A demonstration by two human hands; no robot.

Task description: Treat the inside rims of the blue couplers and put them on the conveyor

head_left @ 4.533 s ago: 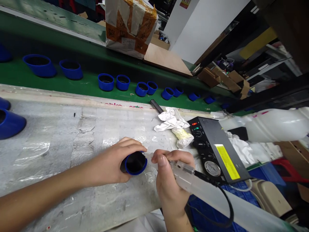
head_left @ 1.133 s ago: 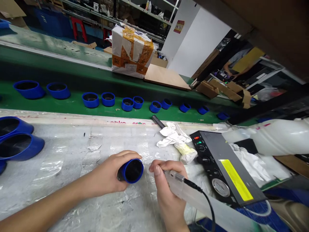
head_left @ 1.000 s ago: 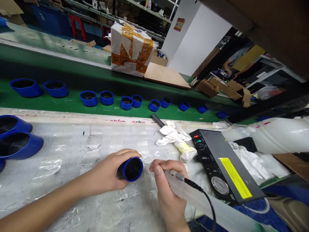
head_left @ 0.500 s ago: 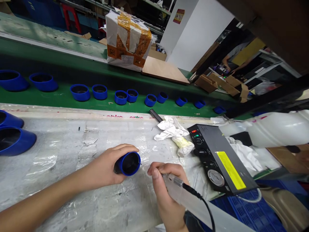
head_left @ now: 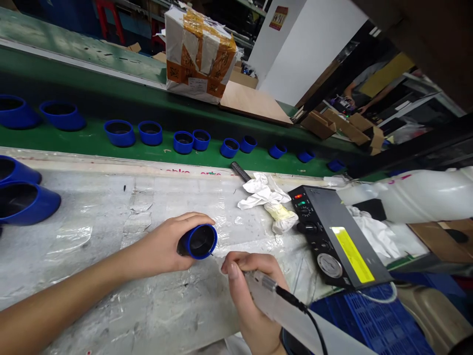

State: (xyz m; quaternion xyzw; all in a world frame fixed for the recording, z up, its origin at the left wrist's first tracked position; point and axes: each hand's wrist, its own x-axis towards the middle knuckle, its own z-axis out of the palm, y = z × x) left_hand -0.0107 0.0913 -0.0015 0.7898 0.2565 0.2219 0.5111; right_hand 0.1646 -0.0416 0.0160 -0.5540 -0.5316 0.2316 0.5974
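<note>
My left hand point(head_left: 170, 245) is wrapped round a small blue cup-shaped part point(head_left: 215, 236), holding it tilted with its dark opening facing me and to the right. Pinched in my right hand point(head_left: 253, 296) is a translucent glue dispensing syringe point(head_left: 266, 301) with a black cable along it. Its thin needle tip points left and lies at the cup's lower right rim; whether it touches cannot be made out. Right of my hands sits a black dispenser box point(head_left: 343, 241) with a round gauge, lit indicators and a yellow label.
Several blue cups point(head_left: 184, 142) line the green conveyor point(head_left: 155, 153) behind the bench. More blue cups point(head_left: 40, 204) stand at left. Crumpled white tissue point(head_left: 260, 190) and a black ruler-like strip point(head_left: 240, 171) lie mid-bench. A white plastic jug point(head_left: 424, 195) lies at right. Beyond stands a taped carton point(head_left: 199, 56).
The needle tip has shifted along the cup's rim, from its right side to its lower right. My left hand still grips the cup. The view has shifted slightly.
</note>
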